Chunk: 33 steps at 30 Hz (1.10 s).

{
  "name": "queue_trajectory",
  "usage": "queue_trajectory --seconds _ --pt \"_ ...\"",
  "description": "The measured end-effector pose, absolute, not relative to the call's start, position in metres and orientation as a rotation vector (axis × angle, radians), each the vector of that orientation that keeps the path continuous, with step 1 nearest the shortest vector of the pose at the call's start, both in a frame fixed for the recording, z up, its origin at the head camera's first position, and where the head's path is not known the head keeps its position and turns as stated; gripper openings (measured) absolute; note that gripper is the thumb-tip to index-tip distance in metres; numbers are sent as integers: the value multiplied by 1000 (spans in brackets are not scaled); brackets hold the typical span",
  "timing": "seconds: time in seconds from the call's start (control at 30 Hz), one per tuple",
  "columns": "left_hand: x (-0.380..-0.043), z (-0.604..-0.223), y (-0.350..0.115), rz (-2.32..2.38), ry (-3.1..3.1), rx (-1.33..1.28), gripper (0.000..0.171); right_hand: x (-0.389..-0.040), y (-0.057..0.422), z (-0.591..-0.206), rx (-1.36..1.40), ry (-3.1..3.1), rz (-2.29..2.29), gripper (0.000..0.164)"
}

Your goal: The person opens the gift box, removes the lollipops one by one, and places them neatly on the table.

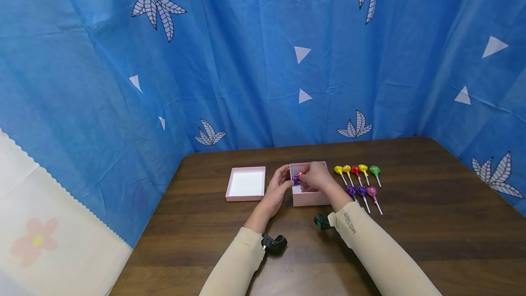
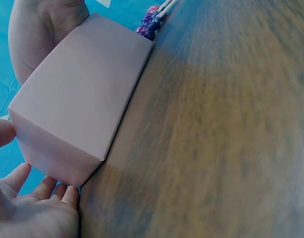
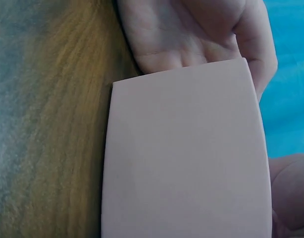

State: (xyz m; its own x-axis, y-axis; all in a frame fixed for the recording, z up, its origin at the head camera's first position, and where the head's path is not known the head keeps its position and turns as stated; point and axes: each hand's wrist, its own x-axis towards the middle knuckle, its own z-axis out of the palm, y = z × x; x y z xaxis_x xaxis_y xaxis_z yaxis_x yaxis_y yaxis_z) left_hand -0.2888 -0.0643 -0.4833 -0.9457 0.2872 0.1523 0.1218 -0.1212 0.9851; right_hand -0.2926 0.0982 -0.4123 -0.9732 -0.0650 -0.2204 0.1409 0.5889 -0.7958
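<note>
A pink open box (image 1: 311,199) stands on the table in the head view, with a purple lollipop (image 1: 296,180) and a red lollipop (image 1: 300,174) inside by its left wall. My right hand (image 1: 318,176) reaches over the box from the right and pinches the red lollipop; its fingertips are partly hidden inside. Against the box's left side rests my left hand (image 1: 276,192), thumb at the rim. The left wrist view shows that hand's fingers (image 2: 43,188) touching the side wall. In the right wrist view, the box's outer wall (image 3: 186,148) hides the right hand's fingertips.
Left of the box lies a pink lid (image 1: 246,183), its white inside facing up. Several lollipops lie to the right in two rows, among them a green lollipop (image 1: 374,170) and a pink lollipop (image 1: 371,191). A blue curtain (image 1: 255,81) hangs behind the wooden table (image 1: 185,241).
</note>
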Motion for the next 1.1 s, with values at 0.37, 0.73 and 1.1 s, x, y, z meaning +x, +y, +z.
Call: queue_trajectory --seconds 0.37,0.73,1.1 --pt "-288 -482 -64 2207 2004 473 57 -286 101 -405 -5 2640 -1283 30" --pt "-287 -480 -65 2192 2003 449 57 -279 108 -400 -53 2640 -1320 39" --pt "-288 -481 -64 2184 2033 435 58 -268 120 -396 -203 2657 -1537 38"
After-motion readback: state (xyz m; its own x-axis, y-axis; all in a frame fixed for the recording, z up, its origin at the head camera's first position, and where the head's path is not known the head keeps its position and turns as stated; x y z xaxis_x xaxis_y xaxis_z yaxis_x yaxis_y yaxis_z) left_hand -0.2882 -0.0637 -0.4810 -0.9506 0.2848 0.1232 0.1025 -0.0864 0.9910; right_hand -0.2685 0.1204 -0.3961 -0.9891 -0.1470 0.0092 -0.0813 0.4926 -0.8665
